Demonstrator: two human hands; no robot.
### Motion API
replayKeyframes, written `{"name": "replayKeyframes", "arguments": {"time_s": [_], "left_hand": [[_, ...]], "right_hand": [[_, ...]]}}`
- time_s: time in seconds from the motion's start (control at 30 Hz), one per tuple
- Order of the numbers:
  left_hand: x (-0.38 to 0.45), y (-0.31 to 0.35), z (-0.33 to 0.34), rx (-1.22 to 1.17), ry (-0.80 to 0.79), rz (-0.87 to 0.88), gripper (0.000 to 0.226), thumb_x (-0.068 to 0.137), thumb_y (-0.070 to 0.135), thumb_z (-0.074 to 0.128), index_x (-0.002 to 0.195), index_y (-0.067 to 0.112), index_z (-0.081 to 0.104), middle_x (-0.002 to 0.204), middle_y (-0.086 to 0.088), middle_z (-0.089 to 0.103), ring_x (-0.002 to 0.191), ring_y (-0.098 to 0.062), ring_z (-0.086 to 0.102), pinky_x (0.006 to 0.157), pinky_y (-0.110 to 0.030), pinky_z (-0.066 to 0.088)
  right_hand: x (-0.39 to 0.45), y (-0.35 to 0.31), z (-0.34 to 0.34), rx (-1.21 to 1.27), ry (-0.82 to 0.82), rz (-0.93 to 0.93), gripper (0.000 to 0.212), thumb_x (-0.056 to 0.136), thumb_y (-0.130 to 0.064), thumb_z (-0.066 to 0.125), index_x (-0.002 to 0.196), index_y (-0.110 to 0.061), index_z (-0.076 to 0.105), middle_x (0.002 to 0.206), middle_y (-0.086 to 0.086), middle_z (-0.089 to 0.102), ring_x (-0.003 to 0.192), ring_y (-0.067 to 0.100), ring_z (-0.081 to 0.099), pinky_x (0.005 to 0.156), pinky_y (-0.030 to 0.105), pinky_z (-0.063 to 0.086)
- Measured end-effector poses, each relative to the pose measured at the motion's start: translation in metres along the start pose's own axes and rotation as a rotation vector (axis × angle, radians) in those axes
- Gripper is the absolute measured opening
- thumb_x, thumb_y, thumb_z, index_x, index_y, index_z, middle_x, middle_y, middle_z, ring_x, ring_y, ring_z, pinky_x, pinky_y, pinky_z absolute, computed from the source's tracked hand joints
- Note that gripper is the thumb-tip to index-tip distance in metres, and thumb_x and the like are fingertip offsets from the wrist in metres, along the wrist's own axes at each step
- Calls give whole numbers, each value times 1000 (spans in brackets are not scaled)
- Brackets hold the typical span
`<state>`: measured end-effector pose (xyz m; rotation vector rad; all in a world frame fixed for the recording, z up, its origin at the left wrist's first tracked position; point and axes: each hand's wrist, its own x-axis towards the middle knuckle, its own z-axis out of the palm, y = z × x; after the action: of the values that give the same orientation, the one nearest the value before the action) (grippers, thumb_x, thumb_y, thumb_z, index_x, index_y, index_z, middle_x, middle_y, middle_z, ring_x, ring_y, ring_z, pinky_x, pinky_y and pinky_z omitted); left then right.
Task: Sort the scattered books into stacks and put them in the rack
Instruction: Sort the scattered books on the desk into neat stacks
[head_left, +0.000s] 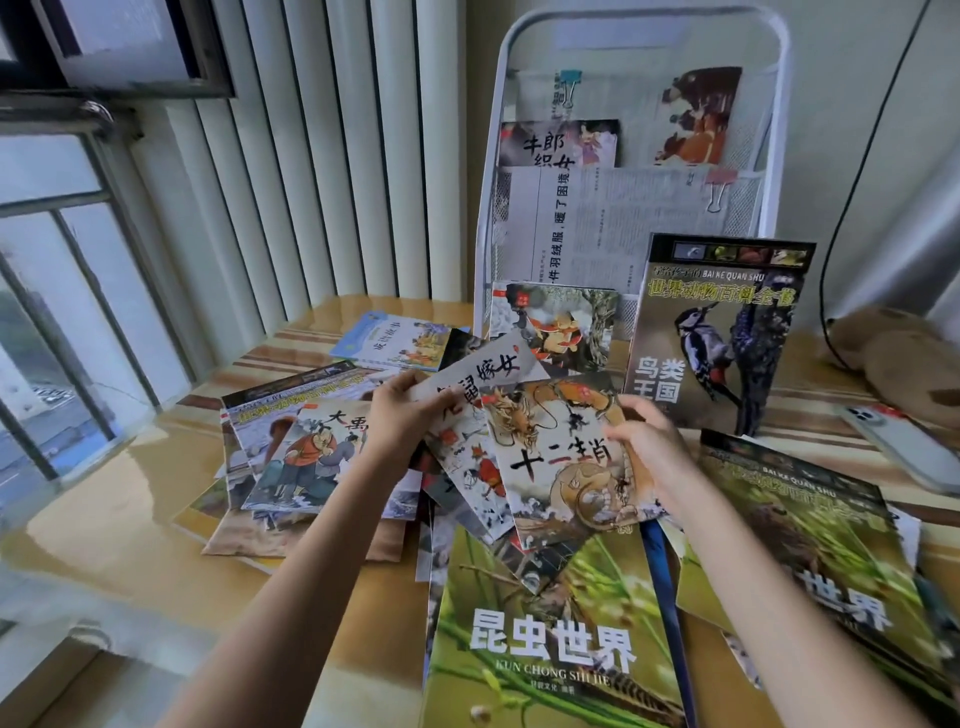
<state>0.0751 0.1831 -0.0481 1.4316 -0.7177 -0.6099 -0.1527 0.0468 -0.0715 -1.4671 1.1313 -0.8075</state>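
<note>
Head view looks down at our two bare arms over a shiny yellow-brown table with dark stripes (130, 519). Closest to us lies a big green book with white letters and grass on its cover (550, 639). Just to its right lies a second green grass book (810, 545), partly under our right arm.

A bit farther, our left hand (402, 415) pinches the top corner of a thin white picture book with black brush letters (478, 384). Our right hand (644, 441) curls its fingers round the right edge of a thin picture book with a golden dragon (561, 457). Both books are lifted a little above the messy pile. To the left lies a thin book with two cartoon men in orange and blue (311, 457), on top of other scattered books. Beyond it a light blue book (395, 340) lies flat.

On the right side rests a white phone (904, 447), and behind it a brown soft toy (898, 358).

Farther back a dark book with a black-and-white woodpecker (722, 332) stands leaning on a white metal mesh rack (774, 130). Newspapers held by clips and some small books sit in the rack's pockets.

Behind everything we see a white ribbed radiator (311, 156) and, on the left, a window with grey bars (62, 291).
</note>
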Motion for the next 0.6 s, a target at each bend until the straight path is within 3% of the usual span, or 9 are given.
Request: {"name": "replayKeyframes", "arguments": {"time_s": [0.07, 0.2, 0.3, 0.4, 0.5, 0.6], "left_hand": [[4, -2, 5, -26, -17, -1, 22, 77, 17, 78, 76, 13, 56, 68, -10, 64, 48, -21, 61, 33, -21, 43], [12, -9, 13, -65, -45, 10, 16, 79, 20, 75, 79, 13, 61, 69, -7, 66, 49, -16, 60, 41, -24, 48], [19, -15, 7, -306, -290, -118, 17, 77, 23, 72, 86, 13, 61, 76, -7, 69, 60, -20, 65, 50, -26, 54], [22, -25, 2, -460, -463, -239, 34, 73, -4, 67, 104, 4, 55, 82, -13, 69, 64, -23, 67, 52, -29, 56], [21, -33, 6, -400, -416, -226, 46, 70, -11, 67, 113, 1, 53, 82, -13, 69, 63, -21, 66, 49, -27, 54], [20, -35, 11, -325, -351, -187, 43, 63, 5, 76, 103, 2, 61, 83, -12, 73, 63, -19, 69, 53, -25, 55]], "right_hand": [[3, -1, 4, -42, -46, -37, 40, 86, -6, 58, 121, -24, 52, 104, -8, 58, 80, 1, 53, 58, 19, 43], [13, 1, 13, -40, -30, -62, 42, 88, -10, 60, 128, -19, 49, 117, 1, 57, 87, 8, 58, 55, 19, 49], [17, 8, 17, -46, 68, -79, 44, 90, -14, 59, 132, -20, 45, 116, -2, 55, 78, 7, 59, 51, 14, 48], [19, 14, 20, -36, 154, -80, 44, 91, -15, 56, 133, -20, 43, 111, -1, 58, 71, 13, 59, 56, 23, 50], [17, 14, 22, -85, 282, -154, 40, 92, -18, 55, 131, -20, 44, 90, -13, 54, 65, 4, 53, 51, 17, 45], [14, 11, 23, -71, 346, -167, 38, 94, -18, 53, 130, -19, 43, 99, -2, 58, 73, 16, 58, 59, 29, 48]]}}
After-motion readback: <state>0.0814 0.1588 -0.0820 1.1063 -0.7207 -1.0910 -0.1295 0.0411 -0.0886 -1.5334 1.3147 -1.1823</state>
